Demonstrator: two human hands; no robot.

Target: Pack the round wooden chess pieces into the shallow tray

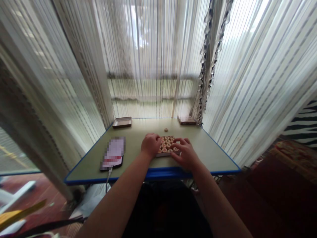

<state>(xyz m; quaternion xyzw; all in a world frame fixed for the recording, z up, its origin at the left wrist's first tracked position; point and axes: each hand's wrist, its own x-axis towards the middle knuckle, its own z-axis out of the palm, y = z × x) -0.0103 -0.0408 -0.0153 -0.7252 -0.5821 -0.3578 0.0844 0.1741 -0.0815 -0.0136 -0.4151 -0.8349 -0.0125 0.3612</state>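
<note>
Several round wooden pieces with red marks (167, 144) lie packed together in a block on a small green table (213, 152). My left hand (150, 144) rests curled against the block's left side, fingers closed. On the block's right side lies my right hand (184, 152), its fingers spread and touching the nearest pieces. One single round piece (166, 130) sits apart, farther back on the table.
A phone (113, 153) with a cable lies at the table's left. A shallow tin tray (122, 122) stands at the back left, a flat box (187, 120) at the back right. Sheer curtains surround the table on three sides.
</note>
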